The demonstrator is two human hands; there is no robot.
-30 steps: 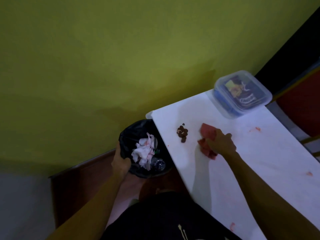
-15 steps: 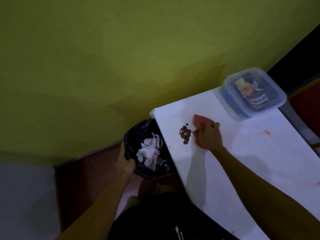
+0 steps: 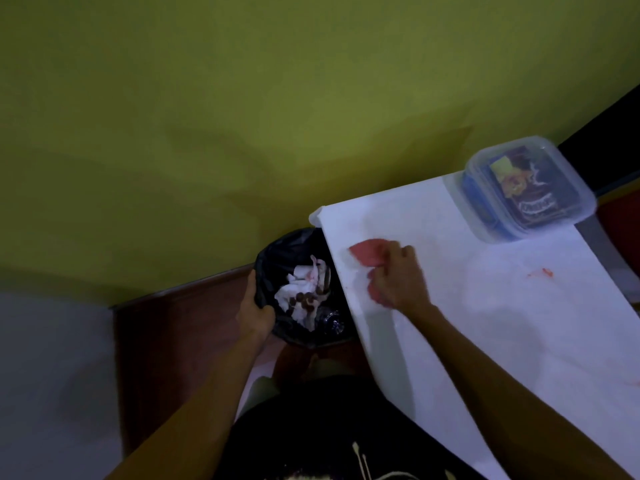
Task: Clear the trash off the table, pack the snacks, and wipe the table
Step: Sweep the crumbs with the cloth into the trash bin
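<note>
While my right hand [image 3: 398, 282] clutches the red cloth [image 3: 367, 256] at the white surface [image 3: 485, 323] edge, the red smear [image 3: 540, 273] lies off to its right; my left hand [image 3: 254, 306], gripping the black-lined bin [image 3: 277, 251], is farther.

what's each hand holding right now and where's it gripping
The right hand grips a red cloth, bunched at its middle, pressed on the white table. The left hand holds the black trash bin by its near rim.
</note>
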